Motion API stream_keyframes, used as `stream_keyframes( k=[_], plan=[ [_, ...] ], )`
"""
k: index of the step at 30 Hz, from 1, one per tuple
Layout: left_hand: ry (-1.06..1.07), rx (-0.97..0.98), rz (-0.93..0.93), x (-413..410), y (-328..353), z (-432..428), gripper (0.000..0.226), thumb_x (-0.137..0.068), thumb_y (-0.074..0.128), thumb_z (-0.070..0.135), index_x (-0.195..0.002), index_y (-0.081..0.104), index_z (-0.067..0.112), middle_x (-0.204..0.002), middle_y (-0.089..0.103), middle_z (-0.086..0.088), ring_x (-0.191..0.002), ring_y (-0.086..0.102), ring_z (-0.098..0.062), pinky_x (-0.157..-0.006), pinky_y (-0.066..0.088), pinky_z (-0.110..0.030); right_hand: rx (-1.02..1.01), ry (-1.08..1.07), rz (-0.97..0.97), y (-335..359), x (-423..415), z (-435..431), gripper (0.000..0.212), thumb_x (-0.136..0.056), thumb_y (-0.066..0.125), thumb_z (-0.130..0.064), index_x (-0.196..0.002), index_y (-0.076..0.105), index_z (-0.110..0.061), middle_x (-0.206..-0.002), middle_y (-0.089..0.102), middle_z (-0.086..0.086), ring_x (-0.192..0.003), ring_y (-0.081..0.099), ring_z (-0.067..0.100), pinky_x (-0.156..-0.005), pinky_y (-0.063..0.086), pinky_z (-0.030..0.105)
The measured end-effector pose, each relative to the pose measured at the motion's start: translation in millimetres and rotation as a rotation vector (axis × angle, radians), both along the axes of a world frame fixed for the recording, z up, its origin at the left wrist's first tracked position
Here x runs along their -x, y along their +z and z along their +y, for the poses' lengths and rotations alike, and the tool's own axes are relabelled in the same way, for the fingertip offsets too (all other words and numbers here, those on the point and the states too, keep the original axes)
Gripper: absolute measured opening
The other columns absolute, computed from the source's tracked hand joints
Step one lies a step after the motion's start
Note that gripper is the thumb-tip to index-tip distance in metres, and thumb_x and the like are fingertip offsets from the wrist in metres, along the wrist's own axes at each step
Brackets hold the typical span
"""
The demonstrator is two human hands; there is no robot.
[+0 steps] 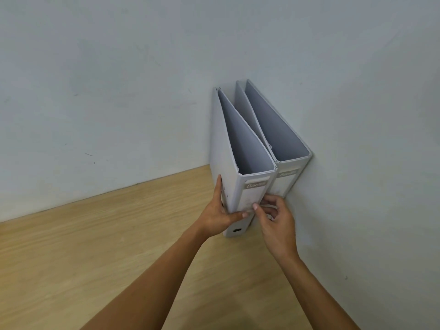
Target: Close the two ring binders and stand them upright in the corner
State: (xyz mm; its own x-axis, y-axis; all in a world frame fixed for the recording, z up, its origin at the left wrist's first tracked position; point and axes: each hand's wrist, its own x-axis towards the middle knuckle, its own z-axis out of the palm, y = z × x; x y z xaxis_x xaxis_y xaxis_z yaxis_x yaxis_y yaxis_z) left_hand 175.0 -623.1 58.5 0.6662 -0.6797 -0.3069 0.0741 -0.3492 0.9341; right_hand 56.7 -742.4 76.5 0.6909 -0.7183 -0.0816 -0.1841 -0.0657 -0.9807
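Two pale grey ring binders stand upright side by side in the corner, covers closed, spines facing me. The right binder (289, 181) rests against the right wall. The left binder (221, 148) leans against it. My left hand (220, 211) grips the left binder's lower spine, fingers flat on its left cover and thumb across the spine. My right hand (276, 216) is at the gap between the two spines, thumb on the left binder's spine and fingers curled against its right side.
The binders stand on a light wooden tabletop (107, 246) that meets a pale back wall (107, 103) and a pale right wall (369, 163). Bare wood stretches to the left and toward me.
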Motion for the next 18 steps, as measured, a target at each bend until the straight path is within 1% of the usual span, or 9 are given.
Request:
stream_keyframes(
  k=[2, 5, 7, 9, 11, 13, 15, 16, 18],
  plan=[
    [0.010, -0.008, -0.007, -2, -3, -2, 0.129, -0.077, 0.084, 0.031, -0.157, -0.016, 0.041, -0.160, 0.027, 0.013, -0.141, 0.032, -0.012, -0.104, 0.038, -0.026, -0.002, -0.037, -0.006, -2, -1, -1, 0.018, -0.091, 0.072, -0.013, -0.107, 0.063, -0.009, -0.102, 0.074, 0.002, -0.088, 0.072, 0.012, -0.067, 0.052, 0.009],
    [0.028, -0.010, 0.002, -3, -5, -7, 0.128, -0.077, 0.085, 0.032, -0.157, -0.014, 0.042, -0.161, 0.028, 0.011, -0.139, 0.035, -0.012, -0.100, 0.042, -0.021, 0.009, -0.048, 0.002, -5, -4, -2, 0.015, -0.090, 0.074, -0.013, -0.099, 0.063, -0.009, -0.094, 0.073, -0.001, -0.087, 0.073, 0.010, -0.067, 0.053, 0.011],
    [0.029, -0.006, 0.017, -5, -6, -10, 0.128, -0.078, 0.084, 0.029, -0.156, -0.015, 0.042, -0.161, 0.029, 0.010, -0.136, 0.036, -0.009, -0.092, 0.045, -0.009, 0.016, -0.048, 0.005, -8, -6, -3, 0.012, -0.089, 0.074, -0.014, -0.094, 0.063, -0.010, -0.092, 0.073, -0.001, -0.089, 0.074, 0.014, -0.070, 0.057, 0.017],
    [0.015, -0.011, 0.018, -7, -9, -11, 0.127, -0.080, 0.083, 0.026, -0.156, -0.018, 0.041, -0.160, 0.031, 0.007, -0.133, 0.037, -0.008, -0.080, 0.047, -0.001, 0.021, -0.056, 0.009, -10, -8, -5, 0.009, -0.090, 0.073, -0.016, -0.092, 0.064, -0.013, -0.092, 0.075, 0.002, -0.090, 0.075, 0.017, -0.076, 0.061, 0.027],
    [-0.001, -0.023, 0.020, -7, -10, -11, 0.127, -0.082, 0.081, 0.022, -0.156, -0.021, 0.039, -0.156, 0.036, 0.005, -0.130, 0.040, -0.009, -0.074, 0.048, 0.000, 0.016, -0.058, 0.012, -13, -8, -7, 0.007, -0.091, 0.072, -0.018, -0.090, 0.066, -0.014, -0.091, 0.076, 0.004, -0.089, 0.075, 0.019, -0.081, 0.062, 0.036],
    [-0.021, -0.038, 0.022, -7, -8, -12, 0.126, -0.084, 0.079, 0.018, -0.155, -0.025, 0.036, -0.150, 0.039, 0.005, -0.126, 0.042, -0.009, -0.072, 0.049, 0.000, 0.000, -0.047, 0.022, -17, -8, -6, 0.007, -0.092, 0.071, -0.020, -0.091, 0.067, -0.014, -0.092, 0.077, 0.005, -0.091, 0.076, 0.020, -0.084, 0.063, 0.040],
    [-0.041, -0.061, 0.000, -8, -8, -13, 0.127, -0.086, 0.077, 0.018, -0.153, -0.029, 0.034, -0.151, 0.040, 0.003, -0.128, 0.044, -0.011, -0.074, 0.050, -0.001, -0.018, -0.040, 0.028, -19, -8, -6, 0.009, -0.092, 0.071, -0.023, -0.091, 0.068, -0.014, -0.094, 0.078, 0.005, -0.094, 0.076, 0.020, -0.086, 0.062, 0.044],
    [-0.050, -0.075, -0.008, -9, -7, -13, 0.128, -0.085, 0.078, 0.019, -0.153, -0.030, 0.035, -0.153, 0.040, 0.001, -0.132, 0.044, -0.014, -0.079, 0.051, -0.004, -0.026, -0.036, 0.028, -20, -8, -5, 0.009, -0.092, 0.070, -0.024, -0.091, 0.068, -0.015, -0.094, 0.078, 0.006, -0.094, 0.076, 0.021, -0.087, 0.062, 0.045],
    [-0.040, -0.107, -0.029, -11, -8, -12, 0.130, -0.082, 0.080, 0.025, -0.153, -0.028, 0.036, -0.156, 0.040, 0.000, -0.138, 0.044, -0.019, -0.099, 0.049, -0.020, -0.039, -0.020, 0.038, -20, -9, -6, 0.010, -0.092, 0.070, -0.027, -0.089, 0.068, -0.018, -0.093, 0.078, 0.005, -0.094, 0.076, 0.021, -0.089, 0.062, 0.047]
  ],
)
